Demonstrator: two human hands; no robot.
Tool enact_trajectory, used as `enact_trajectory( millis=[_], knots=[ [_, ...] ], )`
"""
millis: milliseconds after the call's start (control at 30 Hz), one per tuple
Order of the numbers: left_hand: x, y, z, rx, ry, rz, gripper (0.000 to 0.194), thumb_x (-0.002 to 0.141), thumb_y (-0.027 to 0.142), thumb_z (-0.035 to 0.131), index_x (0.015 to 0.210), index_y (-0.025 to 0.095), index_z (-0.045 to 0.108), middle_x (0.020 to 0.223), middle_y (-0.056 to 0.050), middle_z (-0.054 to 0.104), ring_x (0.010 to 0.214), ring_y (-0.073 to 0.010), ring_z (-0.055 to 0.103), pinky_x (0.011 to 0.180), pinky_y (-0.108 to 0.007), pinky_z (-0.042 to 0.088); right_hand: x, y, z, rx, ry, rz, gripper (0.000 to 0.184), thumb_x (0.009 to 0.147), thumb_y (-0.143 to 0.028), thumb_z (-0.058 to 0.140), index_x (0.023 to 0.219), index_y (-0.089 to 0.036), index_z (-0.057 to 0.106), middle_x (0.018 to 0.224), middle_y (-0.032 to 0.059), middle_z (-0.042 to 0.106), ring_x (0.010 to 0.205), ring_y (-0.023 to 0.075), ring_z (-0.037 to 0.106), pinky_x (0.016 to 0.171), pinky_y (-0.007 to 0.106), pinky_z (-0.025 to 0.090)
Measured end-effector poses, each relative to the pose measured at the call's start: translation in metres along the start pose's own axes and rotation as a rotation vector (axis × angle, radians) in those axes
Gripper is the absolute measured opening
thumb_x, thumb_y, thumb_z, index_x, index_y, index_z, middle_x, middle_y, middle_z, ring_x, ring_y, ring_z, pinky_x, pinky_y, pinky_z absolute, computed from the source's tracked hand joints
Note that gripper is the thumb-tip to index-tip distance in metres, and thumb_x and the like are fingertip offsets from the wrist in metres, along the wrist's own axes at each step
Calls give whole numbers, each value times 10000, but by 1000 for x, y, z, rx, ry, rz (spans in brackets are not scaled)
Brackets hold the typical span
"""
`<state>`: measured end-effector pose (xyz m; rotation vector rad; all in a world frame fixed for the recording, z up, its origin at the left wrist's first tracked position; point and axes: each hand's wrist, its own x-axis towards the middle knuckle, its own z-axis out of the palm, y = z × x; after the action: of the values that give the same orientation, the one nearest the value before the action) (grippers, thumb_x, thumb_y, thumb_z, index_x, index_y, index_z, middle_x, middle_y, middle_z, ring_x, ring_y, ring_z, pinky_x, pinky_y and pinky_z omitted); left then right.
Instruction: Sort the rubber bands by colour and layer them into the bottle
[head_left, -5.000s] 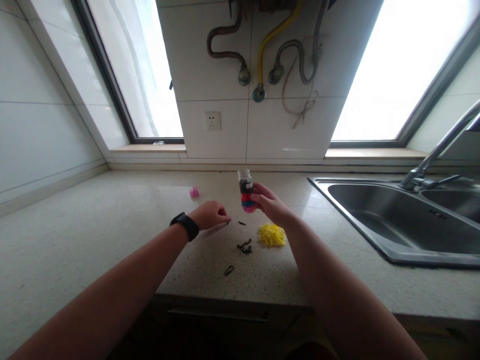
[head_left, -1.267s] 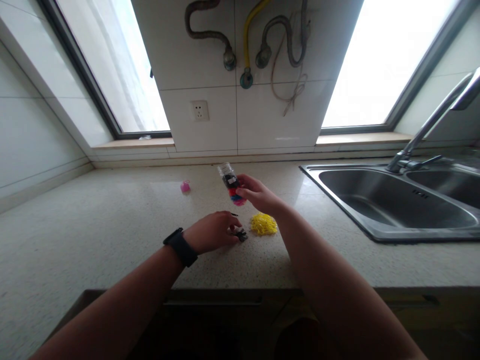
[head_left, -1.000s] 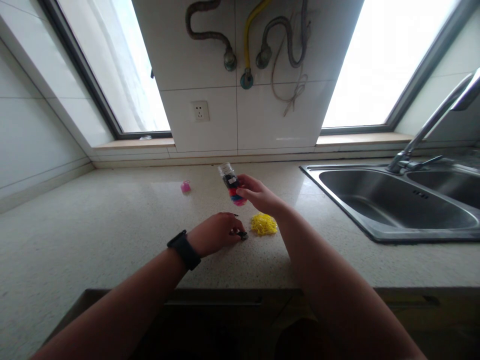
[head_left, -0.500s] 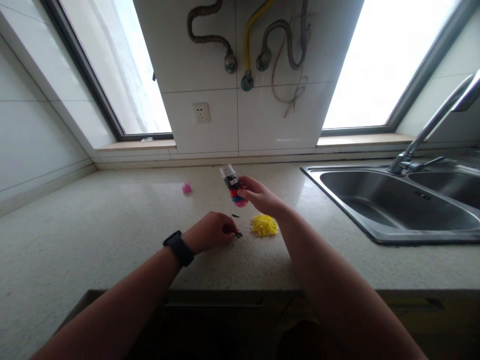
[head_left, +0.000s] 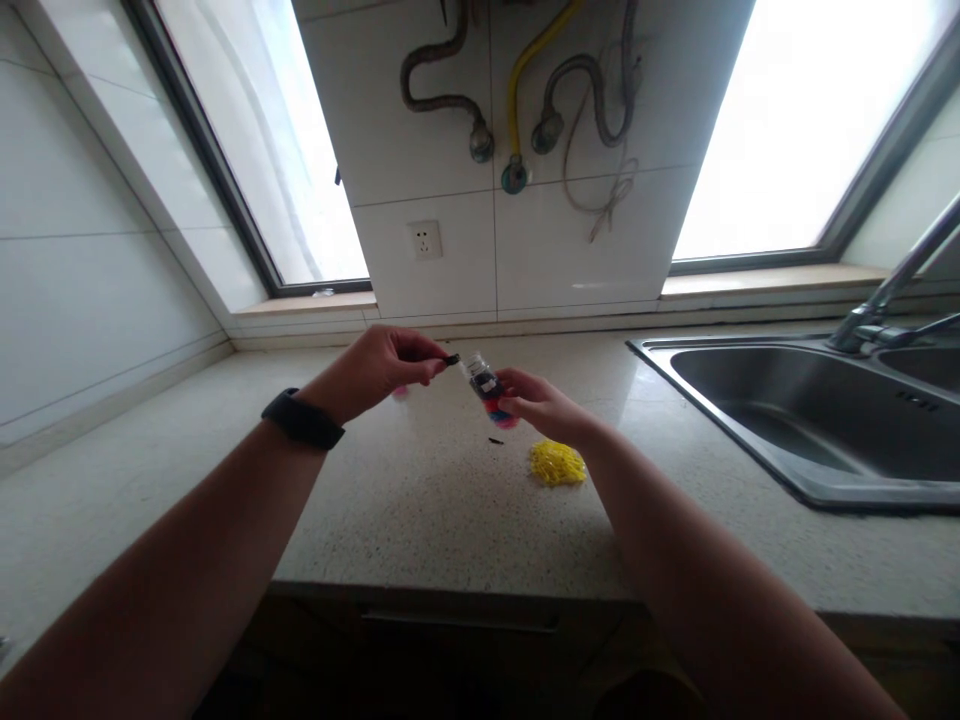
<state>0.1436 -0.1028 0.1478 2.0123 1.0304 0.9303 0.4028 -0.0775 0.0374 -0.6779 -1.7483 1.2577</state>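
Note:
My right hand (head_left: 541,403) grips a small clear jar (head_left: 486,384) that holds black, red, blue and pink bands, tilted with its mouth toward the left. My left hand (head_left: 379,364), with a black watch on its wrist, is raised above the counter and pinches small black bands (head_left: 452,359) right at the jar's mouth. One black band (head_left: 496,440) lies on the speckled countertop (head_left: 420,490) below the jar. A heap of yellow bands (head_left: 557,463) lies just right of it.
A steel sink (head_left: 810,420) with a tap (head_left: 892,290) fills the counter's right side. A small pink thing (head_left: 400,393) peeks out behind my left hand. Windows flank a tiled wall with a socket (head_left: 425,240) and hoses (head_left: 517,90).
My left hand picked the black bands up off the counter and rose to the jar's mouth. The jar has tilted more to the left. The camera has shifted slightly.

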Motion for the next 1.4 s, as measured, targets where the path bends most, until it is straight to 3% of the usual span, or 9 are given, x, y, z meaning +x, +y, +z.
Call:
enact_trajectory(
  millis=[133, 300, 733, 967, 1400],
  knots=[
    [18, 13, -6, -73, 6, -30, 233, 779, 262, 736, 979, 143, 748, 870, -68, 720, 745, -122, 612, 756, -295, 528, -1, -2, 1, 21, -27, 6, 325, 844, -268, 689, 1147, -172, 623, 926, 59, 671, 815, 153, 639, 684, 291, 574],
    [32, 19, -6, -99, -127, -143, 181, 748, 237, 738, 900, 138, 751, 809, -54, 707, 730, -120, 607, 751, -289, 518, -1, -2, 0, 46, -40, -24, 352, 845, -294, 697, 1166, -174, 618, 938, 61, 673, 822, 155, 641, 685, 291, 566],
    [47, 38, -7, 354, -324, -119, 164, 718, 253, 756, 834, 142, 787, 717, -60, 735, 672, -170, 636, 677, -298, 495, -1, -3, 2, -13, -46, -56, 366, 836, -263, 686, 1178, -154, 620, 936, 68, 683, 793, 149, 623, 692, 293, 533],
    [48, 57, 1, 603, -321, -53, 208, 705, 216, 743, 897, 153, 792, 799, -64, 763, 760, -194, 680, 712, -288, 478, -1, -3, 2, -12, -52, -35, 383, 828, -291, 698, 1179, -161, 617, 936, 66, 677, 803, 154, 623, 693, 295, 541],
    [38, 56, 7, 509, -215, 59, 224, 780, 272, 676, 947, 142, 749, 800, -78, 745, 703, -162, 659, 643, -267, 473, -2, -4, 1, 24, -22, -18, 373, 845, -320, 691, 1179, -174, 610, 951, 73, 684, 840, 167, 638, 690, 303, 569]
  ],
)
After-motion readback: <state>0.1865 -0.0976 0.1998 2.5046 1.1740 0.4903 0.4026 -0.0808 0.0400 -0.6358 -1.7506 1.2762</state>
